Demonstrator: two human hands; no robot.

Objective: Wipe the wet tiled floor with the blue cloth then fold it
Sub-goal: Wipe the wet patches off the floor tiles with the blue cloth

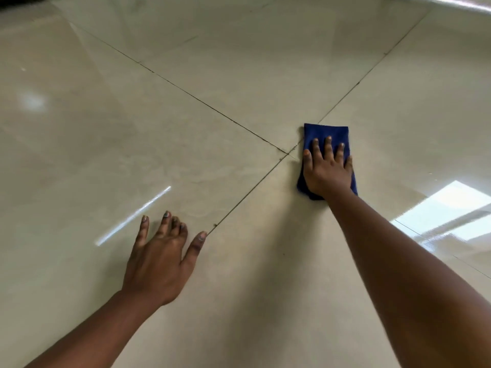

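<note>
The blue cloth (pixel 326 132) lies folded into a narrow pad on the glossy beige tiled floor (pixel 212 75), just right of where the grout lines cross. My right hand (pixel 325 170) presses flat on top of it with fingers spread, covering its lower half. My left hand (pixel 162 257) rests palm down on the bare tile at the lower left, fingers apart, holding nothing. A faint wet film with smeared edges shows on the tile (pixel 170 171) between the two hands.
Dark grout lines (pixel 202 102) cross near the cloth. A bright window reflection (pixel 451 208) gleams on the tile at the right. A pale wall base or ledge (pixel 451 1) runs along the top right corner.
</note>
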